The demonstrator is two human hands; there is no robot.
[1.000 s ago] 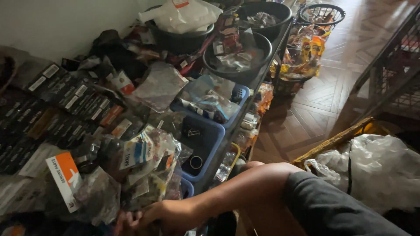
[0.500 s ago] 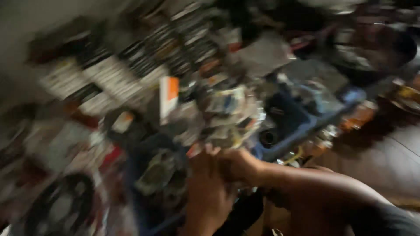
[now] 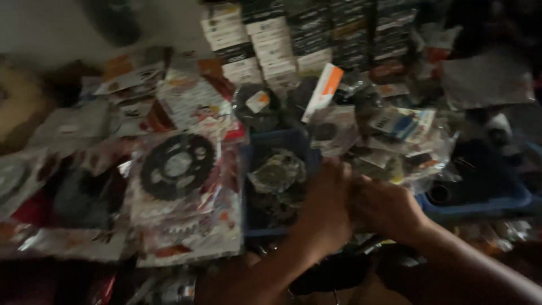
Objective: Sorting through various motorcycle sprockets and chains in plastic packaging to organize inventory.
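Now both hands [image 3: 355, 206] apparently meet over bagged parts [image 3: 395, 147].

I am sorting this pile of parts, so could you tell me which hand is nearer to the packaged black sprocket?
Left. The left hand is right of the black sprocket, across a blue bin; the right hand lies farther right, beyond it.

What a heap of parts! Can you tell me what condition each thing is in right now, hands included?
left hand: reaching into the blue bin, grip hidden by blur.
right hand: beside the left, grip unclear.
blue bin: open, full of bagged parts.
bagged sprocket: sealed, lying flat on the pile.
small boxes: closed, stacked in rows.
orange-and-white packet: propped up, tilted.
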